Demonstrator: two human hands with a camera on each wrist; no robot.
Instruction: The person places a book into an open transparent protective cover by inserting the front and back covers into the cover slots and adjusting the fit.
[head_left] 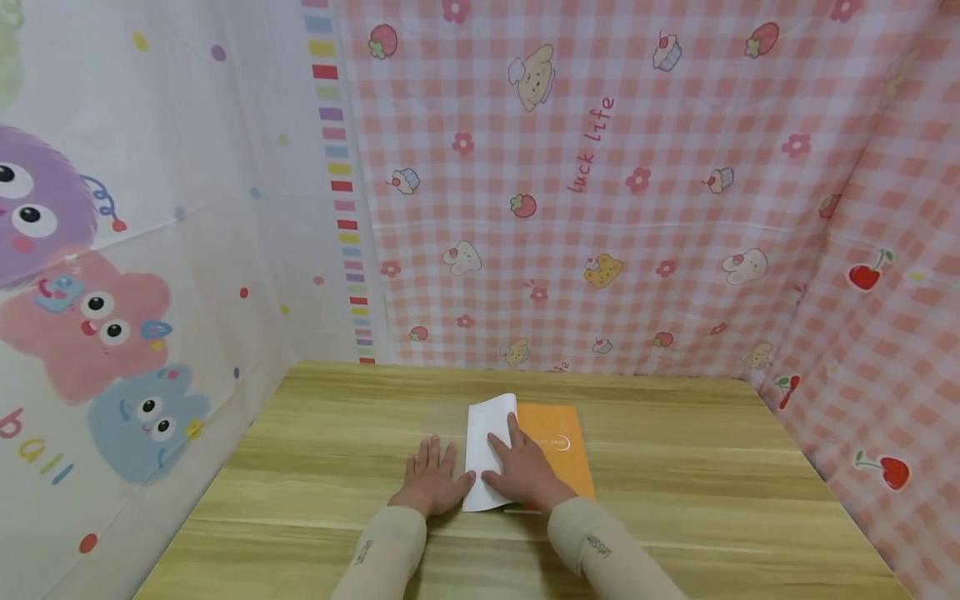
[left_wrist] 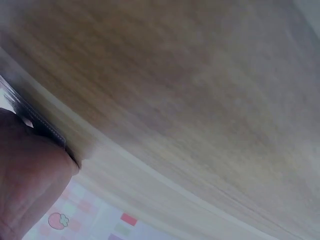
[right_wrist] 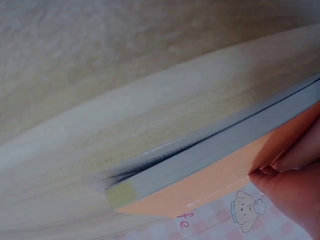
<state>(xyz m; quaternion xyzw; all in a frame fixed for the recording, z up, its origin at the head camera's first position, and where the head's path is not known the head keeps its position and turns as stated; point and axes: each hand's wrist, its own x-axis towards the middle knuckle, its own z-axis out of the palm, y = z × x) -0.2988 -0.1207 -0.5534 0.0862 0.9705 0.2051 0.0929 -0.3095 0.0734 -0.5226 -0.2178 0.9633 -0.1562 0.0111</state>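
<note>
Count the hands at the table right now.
2: the left hand is on the table by the white sheet's left edge; the right hand rests on the sheet. None seems hidden.

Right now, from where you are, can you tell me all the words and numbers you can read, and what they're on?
"luck life": on the pink cloth.
"fe": low on that same cloth, the rest not readable.
"ball": on the white cloth.
Too small or blurred to read: the print on the book, the left sleeve and the right sleeve.
I can't read any numbers.
</note>
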